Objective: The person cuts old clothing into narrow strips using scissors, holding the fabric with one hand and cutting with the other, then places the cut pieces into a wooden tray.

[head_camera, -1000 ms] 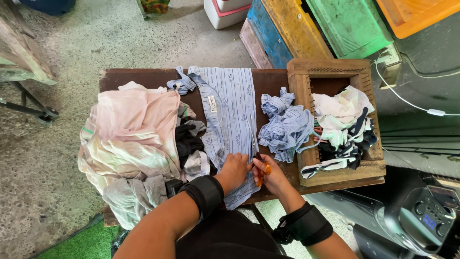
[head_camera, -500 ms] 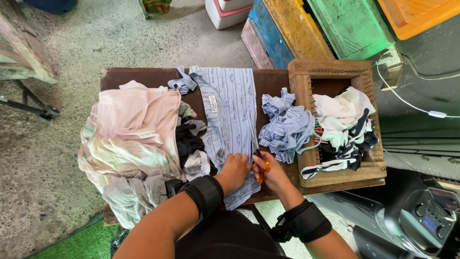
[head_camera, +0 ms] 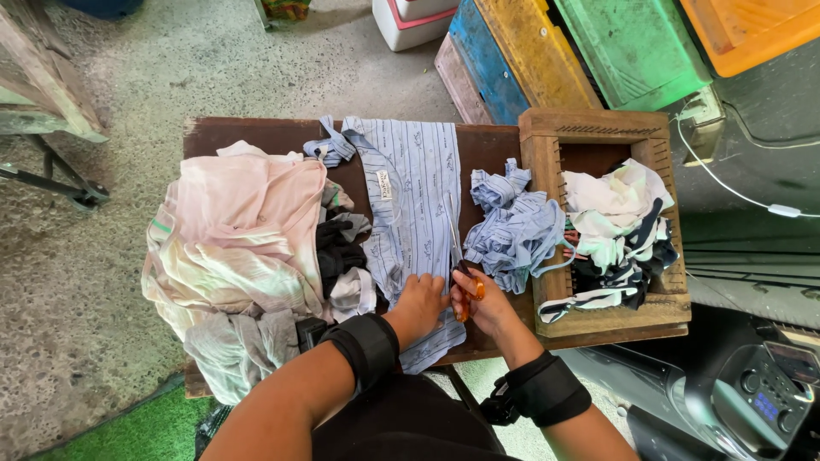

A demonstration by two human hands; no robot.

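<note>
Concrete floor (head_camera: 256,60) lay around the brown table (head_camera: 256,135), with coloured crates (head_camera: 598,51) beyond its far edge. On the table's left side sat a pink clothes pile (head_camera: 239,248); at its right end stood a wooden box (head_camera: 598,145) of rags. Down the table's middle lay the striped shirt (head_camera: 418,196), cut strips (head_camera: 512,230) bunched just right of it. My left hand (head_camera: 418,303) pressed flat on the shirt at the table's near edge, fingers spread. My right hand (head_camera: 483,303) was closed around orange-handled scissors (head_camera: 461,273), blades on the shirt.
</note>
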